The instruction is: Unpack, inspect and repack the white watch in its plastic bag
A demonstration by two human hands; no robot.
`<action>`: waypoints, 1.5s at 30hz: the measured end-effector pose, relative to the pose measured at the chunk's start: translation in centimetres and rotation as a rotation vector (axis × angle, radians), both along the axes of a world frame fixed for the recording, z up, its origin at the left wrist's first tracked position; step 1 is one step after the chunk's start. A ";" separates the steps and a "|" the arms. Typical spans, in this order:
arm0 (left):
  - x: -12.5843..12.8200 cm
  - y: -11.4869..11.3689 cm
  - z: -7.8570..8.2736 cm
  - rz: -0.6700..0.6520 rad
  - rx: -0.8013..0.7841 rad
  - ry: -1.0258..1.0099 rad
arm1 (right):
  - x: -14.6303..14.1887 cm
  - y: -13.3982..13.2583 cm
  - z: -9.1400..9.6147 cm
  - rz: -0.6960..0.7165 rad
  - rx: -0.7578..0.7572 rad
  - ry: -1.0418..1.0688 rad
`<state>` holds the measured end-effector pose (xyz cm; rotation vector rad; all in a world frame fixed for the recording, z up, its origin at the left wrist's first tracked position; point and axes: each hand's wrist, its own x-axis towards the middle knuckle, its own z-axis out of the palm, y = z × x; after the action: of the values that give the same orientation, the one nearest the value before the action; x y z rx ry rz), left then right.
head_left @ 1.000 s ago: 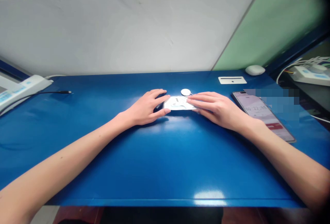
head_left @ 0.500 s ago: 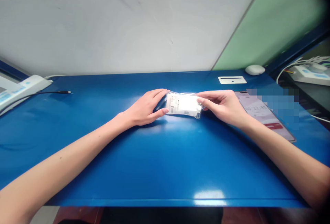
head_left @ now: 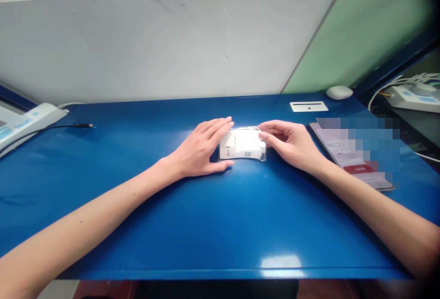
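A small clear plastic packet (head_left: 242, 144) with a white printed label lies on the blue table (head_left: 206, 216), near its middle. My left hand (head_left: 202, 147) rests at the packet's left end, fingers stretched over the edge and thumb below it. My right hand (head_left: 292, 143) pinches the packet's right end between thumb and fingers. What is inside the packet is too small to make out.
A phone (head_left: 350, 157) with a lit screen lies to the right of my right hand. Behind it are a white card (head_left: 308, 106) and a white oval case (head_left: 339, 92). A white power strip (head_left: 27, 122) and a black cable (head_left: 65, 127) lie at the far left.
The flat white packet was lifted and turned over between both hands; the round white disc behind it is no longer in sight. Both hands have closed in slightly on the packet.
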<state>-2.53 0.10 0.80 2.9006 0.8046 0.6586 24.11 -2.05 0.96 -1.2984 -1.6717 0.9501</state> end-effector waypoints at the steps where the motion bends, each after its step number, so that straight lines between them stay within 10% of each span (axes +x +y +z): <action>1: 0.2 -0.2 0.0 0.000 -0.019 -0.002 | -0.1 0.0 0.0 -0.004 0.006 -0.003; 16: 0.7 -0.6 -0.6 0.093 -0.253 0.029 | 0.5 -0.2 -0.2 0.200 0.473 -0.497; 45: -0.5 1.1 0.4 0.040 -0.230 0.138 | 1.4 0.1 0.4 0.379 0.336 -0.712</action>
<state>-3.02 1.25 1.17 2.7494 0.8906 0.3444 25.55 -1.97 1.34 -1.1735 -2.5628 0.3708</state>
